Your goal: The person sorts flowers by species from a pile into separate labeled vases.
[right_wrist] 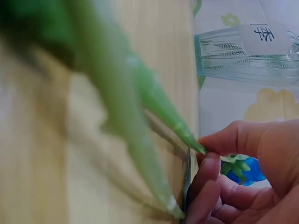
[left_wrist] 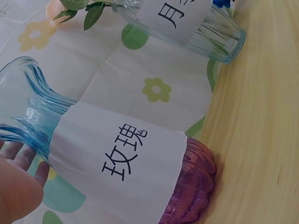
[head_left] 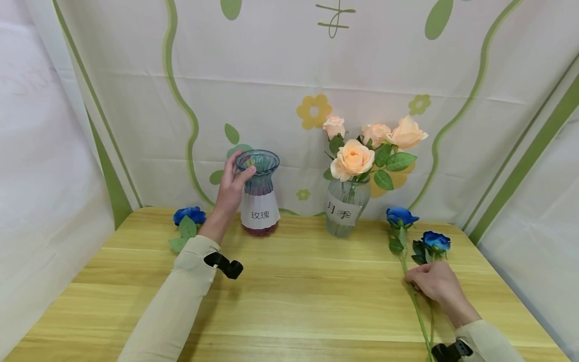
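My left hand (head_left: 231,187) grips a flared glass vase (head_left: 260,187), blue at the neck and purple at the base, by its rim, thumb at the front. The vase stands upright and wears a white paper label (left_wrist: 121,154) with black characters. On the right, my right hand (head_left: 440,285) pinches a green stem (right_wrist: 175,123) low over the table. Two blue roses lie there, one farther left (head_left: 401,216) and the other (head_left: 436,241) just beyond the hand. Their stems run side by side toward the front edge. Which rose's stem is pinched I cannot tell for certain.
A clear glass vase (head_left: 336,229) with several peach roses (head_left: 354,160) stands at the back, also labelled. Another blue rose (head_left: 190,216) lies at the left, partly behind my left arm. A printed cloth (head_left: 271,60) hangs behind the wooden table (head_left: 316,296).
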Action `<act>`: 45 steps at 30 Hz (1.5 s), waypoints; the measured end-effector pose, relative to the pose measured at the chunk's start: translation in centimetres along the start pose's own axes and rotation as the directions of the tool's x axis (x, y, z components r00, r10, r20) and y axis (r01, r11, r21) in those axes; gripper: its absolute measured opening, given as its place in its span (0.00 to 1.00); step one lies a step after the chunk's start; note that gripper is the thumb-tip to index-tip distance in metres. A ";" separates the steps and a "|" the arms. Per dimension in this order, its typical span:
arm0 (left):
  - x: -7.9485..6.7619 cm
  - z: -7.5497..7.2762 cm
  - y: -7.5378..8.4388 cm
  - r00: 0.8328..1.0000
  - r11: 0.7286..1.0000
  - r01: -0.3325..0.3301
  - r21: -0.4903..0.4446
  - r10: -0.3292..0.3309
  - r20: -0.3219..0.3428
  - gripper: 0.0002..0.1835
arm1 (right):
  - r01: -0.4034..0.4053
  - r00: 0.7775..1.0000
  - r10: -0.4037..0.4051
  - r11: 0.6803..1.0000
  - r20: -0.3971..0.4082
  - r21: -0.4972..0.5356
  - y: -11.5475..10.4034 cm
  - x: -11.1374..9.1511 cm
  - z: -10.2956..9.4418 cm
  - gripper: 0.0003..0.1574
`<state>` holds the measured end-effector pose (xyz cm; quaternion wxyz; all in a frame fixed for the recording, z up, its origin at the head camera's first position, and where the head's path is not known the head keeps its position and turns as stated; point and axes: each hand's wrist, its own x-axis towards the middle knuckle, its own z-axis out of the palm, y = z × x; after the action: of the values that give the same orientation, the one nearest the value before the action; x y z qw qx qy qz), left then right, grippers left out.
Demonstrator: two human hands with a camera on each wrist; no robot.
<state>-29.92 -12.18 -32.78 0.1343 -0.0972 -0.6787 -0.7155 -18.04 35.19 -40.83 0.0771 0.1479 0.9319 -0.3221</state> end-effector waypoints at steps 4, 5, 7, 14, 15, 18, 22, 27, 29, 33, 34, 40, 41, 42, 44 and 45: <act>0.0 -0.1 0.0 1.000 1.000 0.004 0.012 -0.004 0.001 0.41 | -0.019 1.000 0.018 0.997 0.011 0.072 0.0 0.2 -0.1 0.16; -0.1 -0.1 0.0 1.000 1.000 0.005 0.016 -0.005 0.004 0.41 | -0.022 1.000 0.020 0.995 0.018 0.101 0.0 0.2 -0.1 0.16; -0.1 -0.1 0.1 1.000 1.000 0.009 0.022 -0.009 0.009 0.41 | -0.021 0.999 0.017 0.987 0.032 0.158 0.0 0.3 -0.4 0.17; 0.1 -0.2 -0.1 1.000 1.000 0.008 0.026 -0.008 0.013 0.41 | -0.015 0.999 -0.002 0.933 0.048 0.359 -0.2 0.4 -1.0 0.28; 0.1 -0.2 -0.1 1.000 1.000 0.006 0.025 -0.006 0.013 0.41 | -0.015 0.999 -0.004 0.917 0.046 0.399 -0.3 0.3 -1.0 0.26; 0.1 -0.2 -0.1 1.000 1.000 0.002 0.022 -0.003 0.010 0.41 | -0.015 0.999 -0.015 0.839 0.051 0.544 -0.6 0.2 -1.2 0.12; 0.0 -0.2 0.0 1.000 1.000 0.005 0.026 -0.005 0.008 0.42 | -0.016 0.997 -0.047 0.647 0.061 0.762 -1.3 -0.2 -1.3 0.13; 0.1 -0.1 0.0 1.000 1.000 0.006 0.026 -0.006 0.008 0.42 | 0.011 0.999 -0.048 0.354 0.007 0.935 -2.7 -0.9 -0.7 0.12; 0.1 -0.1 -0.1 1.000 1.000 0.002 0.021 -0.003 0.011 0.42 | 0.019 1.000 -0.021 0.261 -0.014 0.965 -3.6 -1.2 -0.3 0.13; 0.1 -0.1 -0.2 1.000 1.000 -0.003 0.012 0.002 0.013 0.41 | 0.013 0.995 0.095 0.118 -0.024 0.993 -5.8 -1.6 0.6 0.12; 0.2 -0.1 -0.2 1.000 1.000 -0.002 0.011 0.001 0.015 0.41 | 0.016 0.992 0.120 0.087 -0.027 0.996 -6.4 -1.6 0.8 0.11; 0.1 -0.1 -0.2 1.000 1.000 0.002 0.013 -0.003 0.016 0.41 | 0.123 0.978 0.172 -0.027 -0.116 0.992 -9.8 -2.0 2.9 0.06; 0.1 -0.1 -0.2 1.000 1.000 0.001 0.014 -0.001 0.016 0.41 | 0.150 0.975 0.170 -0.036 -0.142 0.988 -10.3 -2.1 3.3 0.07; 0.1 -0.1 -0.2 1.000 1.000 -0.001 0.014 0.000 0.015 0.41 | 0.181 0.971 0.169 -0.044 -0.171 0.982 -10.8 -2.2 3.7 0.08; 0.1 -0.1 -0.2 1.000 1.000 -0.007 0.014 0.006 0.016 0.41 | 0.244 0.958 0.165 -0.044 -0.234 0.969 -11.6 -2.4 4.5 0.06; 0.1 -0.1 -0.2 1.000 1.000 -0.006 0.017 0.006 0.017 0.41 | 0.274 0.951 0.163 -0.045 -0.263 0.961 -12.0 -2.5 4.8 0.06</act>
<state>-30.11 -12.30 -32.96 0.1315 -0.1042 -0.6855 -0.7085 -19.34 22.60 -37.04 -0.2088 0.1657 0.4135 -0.8706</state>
